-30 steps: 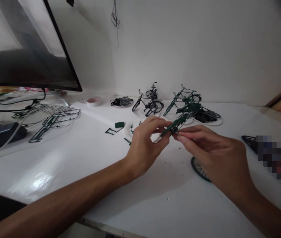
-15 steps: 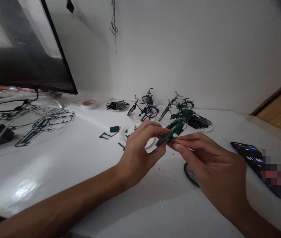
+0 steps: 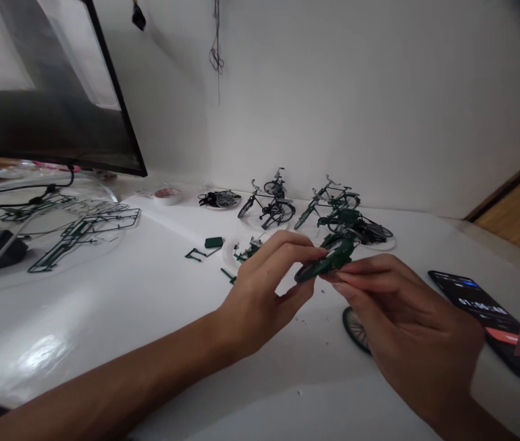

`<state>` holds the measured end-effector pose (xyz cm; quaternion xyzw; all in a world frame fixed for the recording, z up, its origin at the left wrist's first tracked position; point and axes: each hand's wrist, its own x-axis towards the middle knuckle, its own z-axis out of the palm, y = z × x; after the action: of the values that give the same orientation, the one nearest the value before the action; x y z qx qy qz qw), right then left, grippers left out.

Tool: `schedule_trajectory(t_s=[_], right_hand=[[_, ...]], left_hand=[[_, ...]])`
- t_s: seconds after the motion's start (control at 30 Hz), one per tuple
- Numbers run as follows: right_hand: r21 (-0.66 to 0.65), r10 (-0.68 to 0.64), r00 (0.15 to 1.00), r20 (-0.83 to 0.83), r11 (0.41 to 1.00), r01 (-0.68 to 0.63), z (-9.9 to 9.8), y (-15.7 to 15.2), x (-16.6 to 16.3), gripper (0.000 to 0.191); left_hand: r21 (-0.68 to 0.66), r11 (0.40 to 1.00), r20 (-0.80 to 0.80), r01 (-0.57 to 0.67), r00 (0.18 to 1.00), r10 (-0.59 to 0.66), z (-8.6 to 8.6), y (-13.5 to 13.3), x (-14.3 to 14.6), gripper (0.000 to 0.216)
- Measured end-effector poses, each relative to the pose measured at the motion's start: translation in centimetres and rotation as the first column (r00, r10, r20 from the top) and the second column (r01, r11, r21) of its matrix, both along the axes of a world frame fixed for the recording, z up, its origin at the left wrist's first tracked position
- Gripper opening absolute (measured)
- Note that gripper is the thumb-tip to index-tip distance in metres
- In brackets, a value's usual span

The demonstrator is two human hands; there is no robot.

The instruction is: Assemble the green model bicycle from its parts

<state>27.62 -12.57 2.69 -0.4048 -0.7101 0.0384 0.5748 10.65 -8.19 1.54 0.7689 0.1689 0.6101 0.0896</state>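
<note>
Between my hands, above the white table (image 3: 172, 367), is a green model bicycle part (image 3: 333, 257) with a wheel. My left hand (image 3: 266, 294) pinches its wheel between thumb and fingers. My right hand (image 3: 395, 312) is closed near the lower right of that part, thumb against fingertips; what they pinch is hidden. A loose green-rimmed wheel (image 3: 356, 327) lies under my right hand, partly covered by it. Behind my left hand a white paper plate (image 3: 229, 250) bears small green parts. A green box-shaped piece (image 3: 214, 242) and a thin green frame piece (image 3: 195, 254) lie left of the plate.
Assembled model bicycles (image 3: 266, 205) stand at the back by the wall. Flat frames of green parts (image 3: 85, 233) lie at left under a monitor (image 3: 48, 92). A roll of tape (image 3: 166, 196) sits behind. A phone (image 3: 475, 306) showing a timer lies at right.
The held bicycle part has turned slightly and sits a little further right. My right hand has shifted right and down with it. The camera view has tilted a bit.
</note>
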Motion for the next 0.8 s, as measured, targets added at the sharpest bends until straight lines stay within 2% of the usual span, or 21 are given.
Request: schedule_trajectory(t_s=[0.17, 0.27, 0.33, 0.47, 0.63, 0.73, 0.8], right_hand=[[-0.06, -0.033, 0.999, -0.026, 0.998, 0.032, 0.2, 0.3, 0.1, 0.017], [-0.16, -0.057, 0.984, -0.169, 0.987, 0.03, 0.1, 0.7, 0.2, 0.009], [-0.23, -0.052, 0.961, -0.272, 0.973, -0.013, 0.0, 1.0, 0.3, 0.006], [-0.35, 0.023, 0.924, -0.382, 0.922, -0.168, -0.2, 1.4, 0.5, 0.006], [-0.431, 0.145, 0.878, -0.455, 0.827, -0.36, -0.7, 2.1, 1.0, 0.011], [-0.436, 0.146, 0.88, -0.451, 0.825, -0.361, -0.8, 2.3, 1.2, 0.011], [-0.439, 0.12, 0.898, -0.422, 0.84, -0.318, -0.7, 2.3, 1.3, 0.011]], left_hand=[[-0.082, 0.994, 0.001, 0.078, 0.997, -0.078, 0.3, -0.5, 0.0, 0.036], [-0.157, 0.973, -0.055, 0.167, 0.983, -0.178, 0.3, -0.4, -0.4, 0.045], [-0.195, 0.962, -0.062, 0.19, 0.977, -0.205, 0.2, 0.0, -0.5, 0.041], [-0.172, 0.975, 0.032, 0.142, 0.99, -0.138, 0.1, 0.9, -0.6, 0.023], [-0.15, 0.983, 0.011, 0.11, 0.994, -0.11, 0.3, 1.3, -0.9, 0.016], [-0.165, 0.981, 0.009, 0.103, 0.995, -0.103, 0.5, 1.2, -1.0, 0.014], [-0.23, 0.969, 0.012, 0.089, 0.996, -0.088, 0.6, 1.0, -1.1, 0.012]])
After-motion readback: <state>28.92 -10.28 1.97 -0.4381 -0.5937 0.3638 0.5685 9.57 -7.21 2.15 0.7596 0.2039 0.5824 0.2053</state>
